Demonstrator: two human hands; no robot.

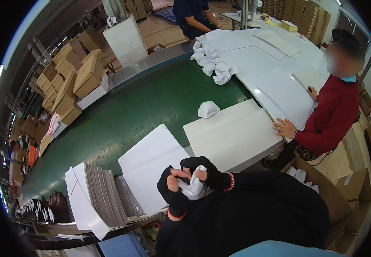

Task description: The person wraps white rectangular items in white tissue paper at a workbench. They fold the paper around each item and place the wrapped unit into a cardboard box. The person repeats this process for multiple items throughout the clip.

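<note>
1. The left hand (173,188) and right hand (205,170), both in black fingerless gloves, pinch a crumpled wad of white paper (193,187) between them, close to the person's chest.
2. Just beyond lie flat white sheets (151,165) on the green desk (125,115).
3. Another paper wad (207,109) sits farther off.
4. A person in red (331,115) stands at the right.

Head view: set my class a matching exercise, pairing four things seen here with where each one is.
Things:
1. Crumpled white paper wad
2. Single paper ball
3. Pile of paper balls
4. Stack of flat grey boards

Places:
A. Far end of the green belt, beside the white table
B. Alone in the middle of the green belt
C. Between the left hand and right hand, both in black fingerless gloves
D. Near-left edge of the belt, standing on edge

Pairs: 1-C, 2-B, 3-A, 4-D
</note>
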